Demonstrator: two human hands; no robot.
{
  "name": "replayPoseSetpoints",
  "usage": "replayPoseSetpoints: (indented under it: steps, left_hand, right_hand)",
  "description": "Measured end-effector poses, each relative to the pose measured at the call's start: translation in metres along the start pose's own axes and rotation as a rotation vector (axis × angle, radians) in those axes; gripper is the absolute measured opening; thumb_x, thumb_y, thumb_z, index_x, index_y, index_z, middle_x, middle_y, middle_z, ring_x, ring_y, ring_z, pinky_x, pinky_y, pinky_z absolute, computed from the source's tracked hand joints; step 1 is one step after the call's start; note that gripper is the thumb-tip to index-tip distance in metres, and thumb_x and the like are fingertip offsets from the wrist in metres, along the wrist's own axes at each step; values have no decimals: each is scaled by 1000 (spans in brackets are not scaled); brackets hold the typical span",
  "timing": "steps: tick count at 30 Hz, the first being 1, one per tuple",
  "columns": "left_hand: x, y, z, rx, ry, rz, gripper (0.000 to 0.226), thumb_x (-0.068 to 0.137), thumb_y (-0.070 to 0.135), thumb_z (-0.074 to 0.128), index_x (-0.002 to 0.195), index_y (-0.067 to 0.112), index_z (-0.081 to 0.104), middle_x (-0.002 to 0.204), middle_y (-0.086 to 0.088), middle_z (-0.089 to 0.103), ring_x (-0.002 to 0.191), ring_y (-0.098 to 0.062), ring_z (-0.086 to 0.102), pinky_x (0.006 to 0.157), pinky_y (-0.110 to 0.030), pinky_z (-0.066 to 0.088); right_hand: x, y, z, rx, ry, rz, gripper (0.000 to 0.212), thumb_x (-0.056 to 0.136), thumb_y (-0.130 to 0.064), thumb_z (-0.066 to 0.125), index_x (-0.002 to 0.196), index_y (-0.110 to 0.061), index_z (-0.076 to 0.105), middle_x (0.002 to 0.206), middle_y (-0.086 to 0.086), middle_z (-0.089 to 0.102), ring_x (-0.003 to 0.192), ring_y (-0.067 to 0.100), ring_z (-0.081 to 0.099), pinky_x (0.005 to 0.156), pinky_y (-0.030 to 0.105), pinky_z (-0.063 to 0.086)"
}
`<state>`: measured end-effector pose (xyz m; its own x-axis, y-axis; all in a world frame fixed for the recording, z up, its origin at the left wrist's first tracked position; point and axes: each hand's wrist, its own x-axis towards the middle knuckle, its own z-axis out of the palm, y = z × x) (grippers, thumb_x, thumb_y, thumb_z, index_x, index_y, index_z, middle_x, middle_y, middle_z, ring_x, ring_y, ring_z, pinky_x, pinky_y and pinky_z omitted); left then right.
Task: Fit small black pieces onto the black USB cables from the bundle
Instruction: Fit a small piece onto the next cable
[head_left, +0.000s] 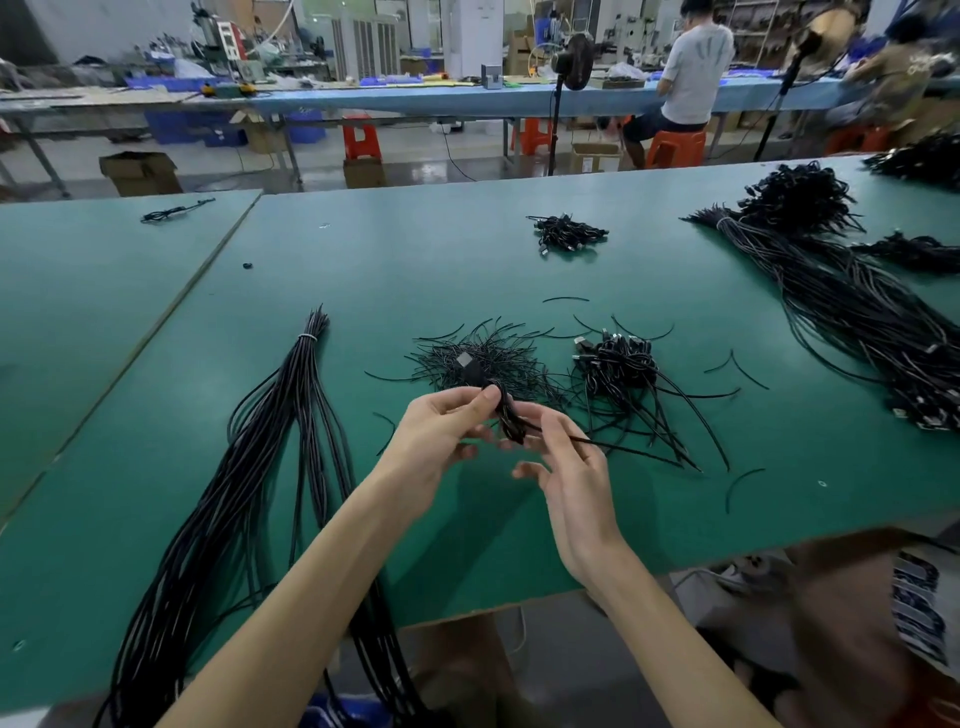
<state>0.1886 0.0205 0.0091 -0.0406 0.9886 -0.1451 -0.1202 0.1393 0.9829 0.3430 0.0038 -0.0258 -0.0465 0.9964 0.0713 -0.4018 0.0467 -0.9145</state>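
Above the green table (156, 467), my left hand (441, 431) grips a folded black USB cable (506, 415) whose plug end (470, 366) points up and away. My right hand (563, 462) pinches a thin black tie (623, 447) that trails off to the right from the folded cable. A heap of thin black ties (483, 358) lies just behind my hands. To its right sits a pile of coiled cables (623, 364) with plugs. A long tied bundle of black cables (275, 441) runs from the table's middle left over the front edge.
A large bundle of cables (857, 306) lies at the right, and a small cable heap (569, 234) farther back. Loose ties (743, 480) are scattered near the front right. A person (691, 78) sits at a far blue bench. A fan (571, 62) stands beyond the table.
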Motion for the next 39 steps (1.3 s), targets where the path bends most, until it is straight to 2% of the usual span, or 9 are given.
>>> replayPoseSetpoints:
  steps: [4,9,12,17,20,28,31,34,39]
  left_hand:
    - [27,22,13,-4,60,32,33,93,32,75,108,3,74,77,2,68,58,-11,60,57,-23,49]
    - [67,48,51,147,-95,-118,29,92,27,76,105,2,73,69,1,68,53,-9,61,54,-21,56]
    - [87,48,80,182,-103,-156,35,94,25,75,112,-5,69,74,-5,68,54,-10,64,55,-24,59]
    - [95,28,110,94,-231,-226,44,97,21,72,127,-9,59,118,-18,71,79,-22,76,70,-29,64]
    - [93,19,108,118,-324,-231,40,102,22,64,136,0,57,132,-13,66,91,-28,77,66,-28,63]
    - [89,21,65,84,-78,-90,22,105,6,51,108,8,72,113,-15,74,73,-17,76,58,-23,58]
    - [88,13,31,548,171,146,25,99,3,54,112,12,73,112,-9,72,94,-19,71,82,-32,59]
    - [83,-2,-2,1159,268,220,34,99,16,60,133,18,65,132,-12,58,125,-31,50,106,-41,41]
    - [68,-14,-23,1150,268,302,45,99,30,66,141,17,57,136,-9,57,126,-30,51,108,-43,39]
  right_hand:
    - [-1,0,4,-75,-49,44,50,97,-47,51,117,-3,64,93,10,74,81,22,68,62,30,51]
    - [-7,7,9,-393,-269,51,40,108,-39,46,103,-5,68,85,10,75,71,20,68,64,20,46]
    - [-8,5,10,-412,-306,45,40,106,-40,47,99,-5,66,85,14,74,69,20,66,66,18,46]
    - [-8,5,9,-374,-287,32,30,111,-18,43,92,-4,62,69,-1,67,56,10,61,59,15,44]
    - [-8,6,6,-456,-278,32,26,110,-9,46,93,1,62,66,-5,66,58,10,60,61,16,44]
    - [-9,5,7,-492,-308,24,17,105,-19,59,102,-6,69,82,9,74,68,19,66,73,32,55]
    - [-8,5,7,-519,-295,17,18,106,-19,56,100,-8,69,84,9,75,67,19,68,66,19,49]
    - [-8,6,7,-522,-304,-5,18,107,-21,56,101,-9,69,82,9,74,66,20,68,63,17,47]
    - [-8,6,7,-519,-304,-14,19,107,-23,56,100,-12,71,81,7,74,67,21,69,63,18,48]
